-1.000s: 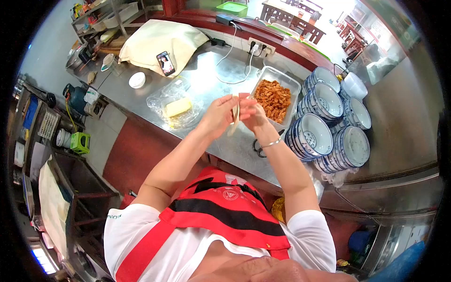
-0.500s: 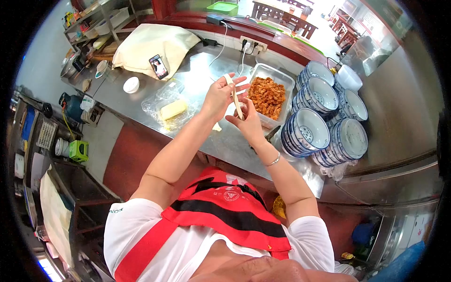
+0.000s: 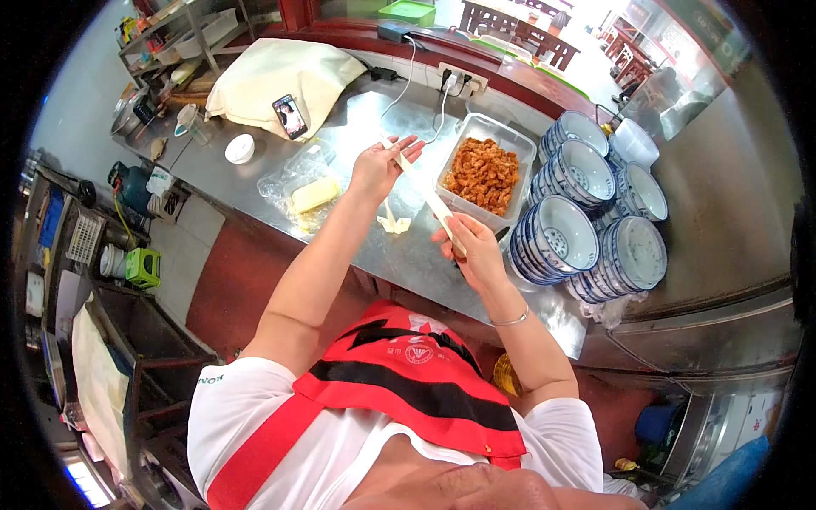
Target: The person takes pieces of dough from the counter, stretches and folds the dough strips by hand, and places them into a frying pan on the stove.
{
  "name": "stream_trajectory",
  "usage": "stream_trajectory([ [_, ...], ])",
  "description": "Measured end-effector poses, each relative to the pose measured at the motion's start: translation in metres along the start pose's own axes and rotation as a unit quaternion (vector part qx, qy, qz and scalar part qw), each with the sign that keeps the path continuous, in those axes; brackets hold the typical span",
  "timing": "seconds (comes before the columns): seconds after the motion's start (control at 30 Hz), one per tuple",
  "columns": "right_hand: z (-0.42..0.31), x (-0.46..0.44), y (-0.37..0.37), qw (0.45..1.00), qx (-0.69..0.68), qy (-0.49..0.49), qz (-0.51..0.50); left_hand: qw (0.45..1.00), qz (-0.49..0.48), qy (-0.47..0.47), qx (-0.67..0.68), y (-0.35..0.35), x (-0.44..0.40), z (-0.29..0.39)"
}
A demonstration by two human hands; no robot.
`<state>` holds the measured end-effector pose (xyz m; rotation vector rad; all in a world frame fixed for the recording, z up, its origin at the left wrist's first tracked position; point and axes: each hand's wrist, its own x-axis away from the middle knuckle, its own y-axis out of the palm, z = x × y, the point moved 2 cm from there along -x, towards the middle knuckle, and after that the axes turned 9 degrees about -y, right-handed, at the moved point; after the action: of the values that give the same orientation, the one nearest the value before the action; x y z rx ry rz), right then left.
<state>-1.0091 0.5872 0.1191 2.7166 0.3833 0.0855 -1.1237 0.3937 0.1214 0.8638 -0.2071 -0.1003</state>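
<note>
Left hand and right hand are grasping a pale dough strip above the steel counter; I'm judging it drawn out, with a yellowish block remaining on plastic.

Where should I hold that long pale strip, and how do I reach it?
Probably near both ends, a hand at each, coming from the near side: the strip is long and narrow, slanting between the left hand and the right hand.

Two hands, one pale dough strip, one yellow block, one smartphone, one small white bowl, one rectangular plastic tub, one bracelet, five stacks of blue-and-white bowls.
</note>
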Motion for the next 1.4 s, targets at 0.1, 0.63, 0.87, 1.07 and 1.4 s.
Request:
stream_trajectory([
  [0.1, -0.009, 0.010, -0.001, 0.999, -0.036, 0.012, 0.016, 0.998, 0.022, -0.042, 0.027, -0.021, -0.006, -0.014],
  [0.63, -0.094, -0.029, -0.003, 0.955, 0.167, 0.102, -0.223, 0.912, 0.034, 0.080, -0.400, -0.009, 0.035, -0.066],
  [0.87, -0.125, -0.029, 0.009, 0.904, 0.344, 0.093, -0.235, 0.808, -0.205, -0.043, -0.551, 0.067, 0.062, -0.018],
  [1.07, -0.135, -0.028, -0.005, 0.865, 0.479, -0.095, -0.113, 0.817, -0.162, -0.081, -0.548, 0.063, 0.065, -0.013],
  [1.4, -0.159, -0.027, 0.013, 0.842, 0.476, -0.236, -0.091, 0.852, -0.187, -0.026, -0.487, 0.104, 0.059, -0.017],
])
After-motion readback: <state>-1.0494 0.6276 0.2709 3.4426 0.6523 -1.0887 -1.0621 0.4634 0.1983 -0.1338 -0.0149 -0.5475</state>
